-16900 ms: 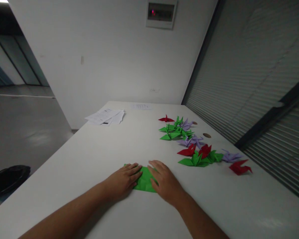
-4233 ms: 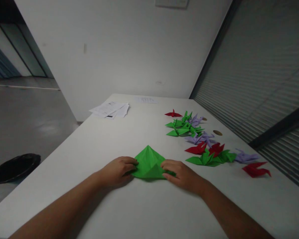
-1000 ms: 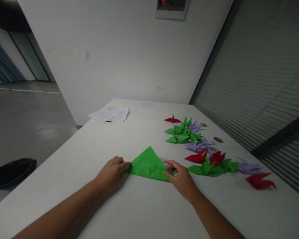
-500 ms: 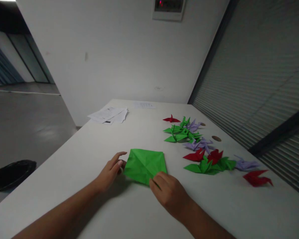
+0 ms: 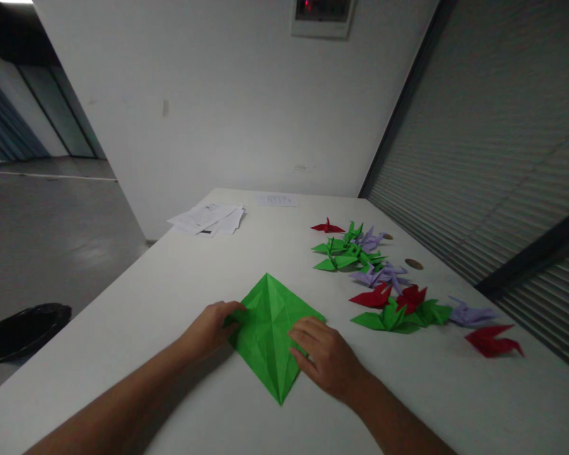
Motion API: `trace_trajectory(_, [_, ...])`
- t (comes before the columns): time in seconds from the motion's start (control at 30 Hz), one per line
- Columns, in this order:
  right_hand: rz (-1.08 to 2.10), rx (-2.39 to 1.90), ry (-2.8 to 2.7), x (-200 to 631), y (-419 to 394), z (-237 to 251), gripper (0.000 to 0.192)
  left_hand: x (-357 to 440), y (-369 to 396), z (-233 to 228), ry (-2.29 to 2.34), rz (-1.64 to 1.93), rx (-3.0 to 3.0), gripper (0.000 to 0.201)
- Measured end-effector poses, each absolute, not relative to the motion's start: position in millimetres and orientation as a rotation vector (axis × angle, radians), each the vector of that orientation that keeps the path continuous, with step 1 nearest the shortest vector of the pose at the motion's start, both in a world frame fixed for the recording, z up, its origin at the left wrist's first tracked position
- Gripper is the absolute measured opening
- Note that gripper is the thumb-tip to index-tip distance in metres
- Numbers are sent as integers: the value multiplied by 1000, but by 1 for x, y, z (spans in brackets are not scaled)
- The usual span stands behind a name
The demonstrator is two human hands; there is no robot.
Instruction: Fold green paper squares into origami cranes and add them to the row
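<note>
A green square of origami paper [image 5: 270, 316] lies on the white table, turned with one corner toward me. Crease lines run across it, a strong one from the far corner to the near one. At its left corner my left hand [image 5: 213, 330] is closed, pinching the edge between thumb and fingers. My right hand [image 5: 325, 357] rests over the right part of the sheet. Its bent fingers touch the surface, with the thumb apart from them, and they cover some of the lower right edge.
Folded paper cranes lie along the table's right side: green ones [image 5: 391, 316], red ones [image 5: 493, 341] and purple ones [image 5: 471, 313]. Printed sheets [image 5: 208, 218] are at the far left. A black-lined bin [image 5: 26, 332] stands on the floor at left. Window blinds [image 5: 493, 158] border the right.
The green paper has turned so that a corner points at me. My left hand has taken hold of its left corner. My right hand has let go of the near edge and shifted onto the right side.
</note>
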State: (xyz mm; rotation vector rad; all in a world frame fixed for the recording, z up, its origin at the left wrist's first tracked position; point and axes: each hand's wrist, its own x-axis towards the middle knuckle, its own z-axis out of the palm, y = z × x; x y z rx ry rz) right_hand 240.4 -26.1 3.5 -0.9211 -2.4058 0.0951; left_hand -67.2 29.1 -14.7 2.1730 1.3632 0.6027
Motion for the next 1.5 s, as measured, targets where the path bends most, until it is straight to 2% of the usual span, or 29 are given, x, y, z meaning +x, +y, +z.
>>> trace_trajectory(0.13, [297, -950, -2431, 272, -12, 1, 49, -75, 35, -18, 1346, 685, 2480, 32])
trace_trajectory(0.23, [520, -1014, -2507, 283, -10, -5, 68, -79, 35, -14, 1060, 650, 2590, 29])
trace_trajectory(0.33, [643, -1081, -2552, 285, -10, -12, 81, -82, 32, -10, 809, 465, 2611, 68])
trace_trajectory(0.4, [658, -1118, -2554, 284, -10, -14, 84, -83, 30, -8, 809, 397, 2597, 83])
trace_trajectory(0.53, [572, -1114, -2554, 284, -7, -15, 82, -81, 28, -7, 849, 379, 2599, 80])
trace_trajectory(0.77, [217, -970, -2597, 278, -6, -15, 59, -76, 30, -6, 841, 390, 2629, 63])
trace_trajectory(1.0, [38, -968, -2598, 266, -10, -11, 37, -77, 24, -1, 815, 389, 2650, 84])
trace_trajectory(1.1, [42, -988, -2579, 266, -12, -12, 42, -74, 23, -2, 856, 423, 2658, 65])
trace_trajectory(1.3, [127, -1013, -2583, 268, -17, -15, 85, -70, 27, -6, 849, 533, 2618, 33])
trace_trajectory(1.37, [147, -1021, -2578, 268, -18, -16, 81, -71, 27, -6, 870, 551, 2571, 30])
trace_trajectory(1.5, [246, -1082, -2486, 267, -14, -19, 54, -73, 27, -8, 999, 600, 2469, 27])
